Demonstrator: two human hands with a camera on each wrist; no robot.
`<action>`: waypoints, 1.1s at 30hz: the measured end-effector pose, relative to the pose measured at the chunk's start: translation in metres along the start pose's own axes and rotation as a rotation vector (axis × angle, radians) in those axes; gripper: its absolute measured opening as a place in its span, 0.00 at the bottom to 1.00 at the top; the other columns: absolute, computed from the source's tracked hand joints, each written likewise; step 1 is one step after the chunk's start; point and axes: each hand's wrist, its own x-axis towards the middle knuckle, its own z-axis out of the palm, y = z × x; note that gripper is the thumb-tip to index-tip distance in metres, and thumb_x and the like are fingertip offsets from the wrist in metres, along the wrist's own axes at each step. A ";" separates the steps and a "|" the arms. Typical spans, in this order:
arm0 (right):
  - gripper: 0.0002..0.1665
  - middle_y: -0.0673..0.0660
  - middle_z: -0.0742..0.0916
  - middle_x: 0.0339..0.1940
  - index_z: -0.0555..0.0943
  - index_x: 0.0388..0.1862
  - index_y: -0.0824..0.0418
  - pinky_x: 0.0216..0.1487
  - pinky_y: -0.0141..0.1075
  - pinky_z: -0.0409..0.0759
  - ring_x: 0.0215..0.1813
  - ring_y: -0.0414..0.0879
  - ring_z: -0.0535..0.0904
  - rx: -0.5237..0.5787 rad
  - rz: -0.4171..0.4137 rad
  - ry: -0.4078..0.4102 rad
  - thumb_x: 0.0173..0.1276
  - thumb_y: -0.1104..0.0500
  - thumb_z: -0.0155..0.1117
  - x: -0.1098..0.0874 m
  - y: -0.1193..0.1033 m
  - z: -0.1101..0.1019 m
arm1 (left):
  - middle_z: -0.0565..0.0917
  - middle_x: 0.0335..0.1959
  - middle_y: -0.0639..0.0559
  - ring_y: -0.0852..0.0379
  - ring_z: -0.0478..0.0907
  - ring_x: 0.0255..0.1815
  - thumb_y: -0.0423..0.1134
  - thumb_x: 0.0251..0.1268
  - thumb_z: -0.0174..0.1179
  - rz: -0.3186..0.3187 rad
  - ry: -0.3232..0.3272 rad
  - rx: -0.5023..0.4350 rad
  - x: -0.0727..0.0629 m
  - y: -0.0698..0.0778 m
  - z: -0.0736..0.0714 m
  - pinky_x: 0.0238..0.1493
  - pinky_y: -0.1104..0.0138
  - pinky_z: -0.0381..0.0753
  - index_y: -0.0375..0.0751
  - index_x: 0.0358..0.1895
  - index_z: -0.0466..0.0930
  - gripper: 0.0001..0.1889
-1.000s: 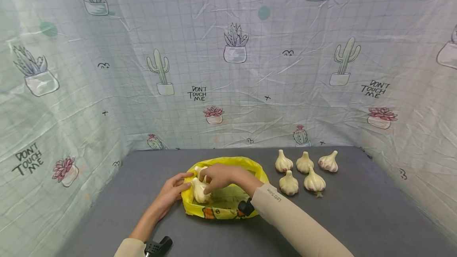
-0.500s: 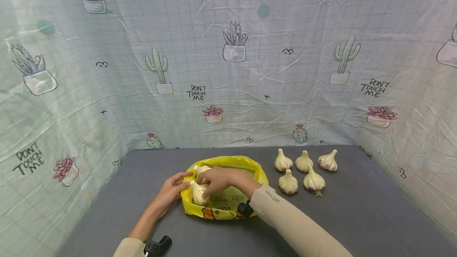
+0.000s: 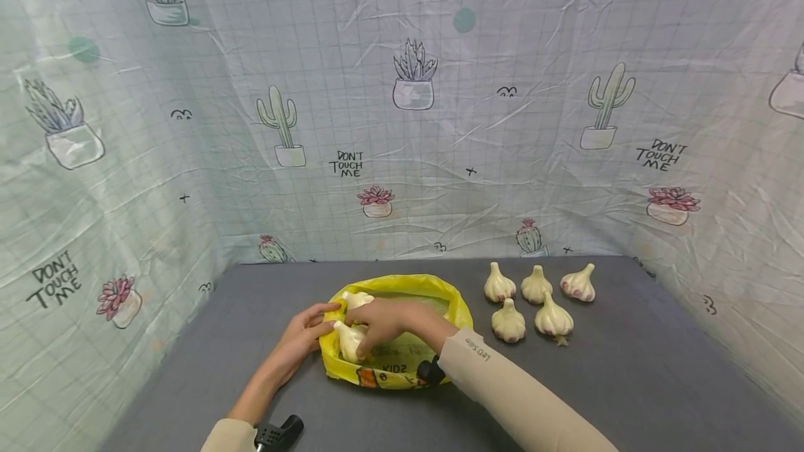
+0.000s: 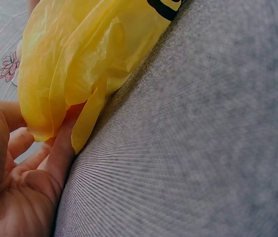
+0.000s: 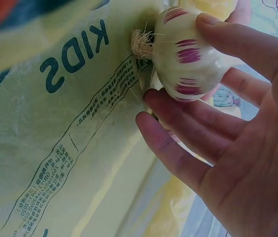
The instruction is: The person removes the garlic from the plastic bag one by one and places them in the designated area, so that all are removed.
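In the head view a yellow plastic bag (image 3: 461, 312) lies wide-mouthed on the table. My left hand (image 3: 300, 337) holds its left edge; in the left wrist view thumb and fingers lie on either side of the yellow film (image 4: 89, 64). My right hand (image 3: 391, 319) reaches inside the bag and grips a garlic bulb (image 3: 349, 342), its stem leaning left. The right wrist view shows the thumb on this bulb (image 5: 186, 59) with purple streaks and dry roots, fingers curled beneath. Behind it, partly hidden by the hand, a second garlic bulb (image 3: 358, 300) sits at the bag's back left.
Several garlic bulbs (image 3: 554, 318) stand in two rows on the grey table (image 3: 628, 368), right of the bag. A plastic curtain (image 3: 414, 138) printed with potted cacti hangs around the back and sides.
The gripped garlic bulb has tipped, its stem now leaning left. My right hand has shifted slightly, baring more of the rear bulb and printing inside the bag. My left hand stays put.
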 end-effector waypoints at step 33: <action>0.30 0.51 0.84 0.61 0.77 0.68 0.53 0.48 0.31 0.76 0.46 0.39 0.76 -0.004 -0.061 0.086 0.69 0.53 0.74 -0.034 -0.007 -0.024 | 0.76 0.70 0.33 0.54 0.83 0.58 0.43 0.79 0.57 -0.001 -0.003 -0.002 0.000 0.001 -0.001 0.53 0.61 0.87 0.38 0.76 0.67 0.27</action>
